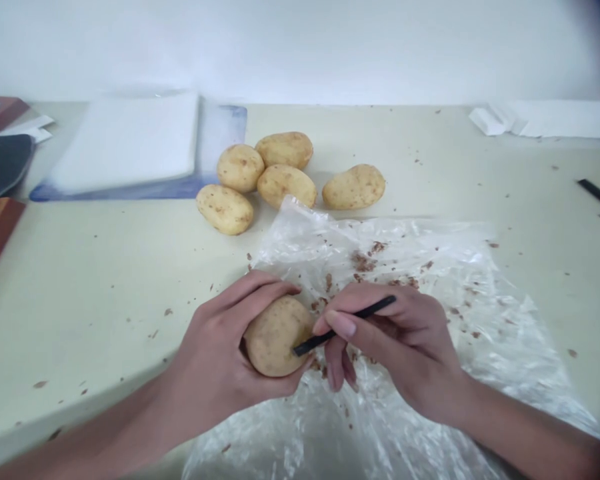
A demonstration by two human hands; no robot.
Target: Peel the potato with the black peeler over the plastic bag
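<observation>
Left hand (220, 347) wrapped around a potato (277, 337), right hand (410, 347) pinching a thin black stick (365, 312) against it.
The held potato is above the near part of a crumpled clear plastic bag (430, 247), its left side and underside hidden by the gripping fingers; the stick's middle is covered by the right thumb and fingertips. Farther off lie five potatoes (286, 187), one partly behind the bag's raised corner. Another black strip (599, 197) is cut off at the right edge, a dark object (3, 167) at the left; the bag's near edge runs out of view.
</observation>
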